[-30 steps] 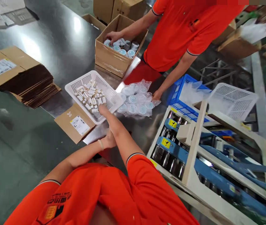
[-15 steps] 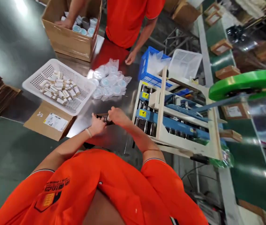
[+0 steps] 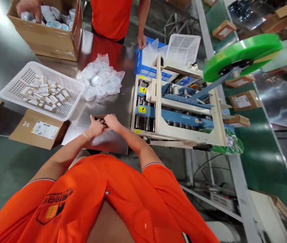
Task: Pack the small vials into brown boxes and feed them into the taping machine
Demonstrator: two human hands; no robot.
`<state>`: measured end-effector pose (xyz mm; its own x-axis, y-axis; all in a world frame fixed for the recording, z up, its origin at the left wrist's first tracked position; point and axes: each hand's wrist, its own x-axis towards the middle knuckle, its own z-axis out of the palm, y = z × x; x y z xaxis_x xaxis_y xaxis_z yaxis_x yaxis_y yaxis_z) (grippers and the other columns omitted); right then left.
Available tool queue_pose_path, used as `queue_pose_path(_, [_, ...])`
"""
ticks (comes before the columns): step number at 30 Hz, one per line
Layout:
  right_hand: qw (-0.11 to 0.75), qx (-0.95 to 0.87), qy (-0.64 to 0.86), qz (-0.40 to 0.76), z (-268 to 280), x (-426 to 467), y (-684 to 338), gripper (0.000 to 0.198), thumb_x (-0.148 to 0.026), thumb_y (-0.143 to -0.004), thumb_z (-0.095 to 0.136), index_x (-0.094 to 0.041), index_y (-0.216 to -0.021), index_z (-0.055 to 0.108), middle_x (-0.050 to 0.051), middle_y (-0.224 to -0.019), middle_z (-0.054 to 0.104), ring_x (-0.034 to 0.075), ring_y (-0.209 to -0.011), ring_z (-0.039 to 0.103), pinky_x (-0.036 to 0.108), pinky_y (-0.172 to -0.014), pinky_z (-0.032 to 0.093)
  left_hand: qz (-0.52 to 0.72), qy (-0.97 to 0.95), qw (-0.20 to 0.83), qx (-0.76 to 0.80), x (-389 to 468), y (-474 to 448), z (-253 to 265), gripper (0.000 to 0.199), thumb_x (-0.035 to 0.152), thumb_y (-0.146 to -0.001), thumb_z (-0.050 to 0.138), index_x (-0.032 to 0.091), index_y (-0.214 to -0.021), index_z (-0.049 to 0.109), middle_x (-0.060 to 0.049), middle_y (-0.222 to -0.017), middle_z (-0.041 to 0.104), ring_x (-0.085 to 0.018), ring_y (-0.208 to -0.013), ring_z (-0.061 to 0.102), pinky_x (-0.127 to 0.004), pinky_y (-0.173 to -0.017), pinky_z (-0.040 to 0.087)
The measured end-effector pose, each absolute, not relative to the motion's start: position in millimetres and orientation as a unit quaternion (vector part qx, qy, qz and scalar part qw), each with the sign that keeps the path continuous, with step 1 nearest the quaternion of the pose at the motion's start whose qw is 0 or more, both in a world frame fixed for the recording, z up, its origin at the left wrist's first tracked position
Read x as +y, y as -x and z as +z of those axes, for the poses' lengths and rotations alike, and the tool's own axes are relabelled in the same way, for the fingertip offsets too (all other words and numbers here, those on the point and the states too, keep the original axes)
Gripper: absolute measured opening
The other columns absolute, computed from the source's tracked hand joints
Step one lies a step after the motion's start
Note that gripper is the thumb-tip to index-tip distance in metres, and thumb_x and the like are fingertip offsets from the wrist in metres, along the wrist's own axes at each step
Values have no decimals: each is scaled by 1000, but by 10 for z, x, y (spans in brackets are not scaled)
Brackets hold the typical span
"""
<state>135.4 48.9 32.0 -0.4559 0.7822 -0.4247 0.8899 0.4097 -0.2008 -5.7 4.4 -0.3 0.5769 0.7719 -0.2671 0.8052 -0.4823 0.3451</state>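
Both of my hands are on a small brown cardboard box [image 3: 99, 117] at the near side of the metal table. My left hand [image 3: 96, 128] grips its left end with curled fingers. On the right end, my right hand [image 3: 111, 122] is closed over the edge, hiding much of the box and whatever is inside. Beyond them lies a pile of clear bags with white round tubs [image 3: 99, 81]. To the left, a white perforated basket [image 3: 75, 101] holds several small white vials with gold caps [image 3: 47, 92]. A labelled carton [image 3: 35, 130] sits below the basket.
A carton-sealing machine [image 3: 173, 113] with a green tape roll [image 3: 243, 55] stands on my right. Behind it are a blue crate [image 3: 138, 62] and a white basket [image 3: 183, 47]. Opposite, a co-worker's hand [image 3: 30, 8] reaches into a large carton [image 3: 44, 40] of tubs.
The view has shifted, so the scene sits further left. My right hand has come closer to my left and now covers more of the small box. The co-worker's other hand is nearer the blue crate.
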Motion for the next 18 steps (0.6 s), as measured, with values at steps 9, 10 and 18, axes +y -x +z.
queue_pose_path(9, [-97,727,-660,-162,308,419,-1996,26,-20,-105,57,-14,-116,80,16,-106,81,25,-102,75,31,-90,56,-24,-861,210,462,42,42,-15,39,43,-106,64,33,-140,78,-16,-159,63,-44,-134,58,-96,-116,12])
queue_pose_path(10, [-122,701,-673,-200,264,436,-2077,23,-21,-102,60,-14,-112,80,13,-100,81,24,-96,75,31,-87,57,-18,-860,211,464,45,29,-36,40,44,-105,65,33,-141,77,-16,-159,63,-44,-135,57,-96,-116,11])
queue_pose_path(18, [-92,753,-534,-372,-194,424,-1844,11,-15,-90,71,-15,-94,81,5,-89,78,21,-89,71,32,-91,57,205,-780,339,484,51,269,-258,49,47,-94,72,19,-134,67,-18,-143,68,-39,-137,58,-78,-131,16])
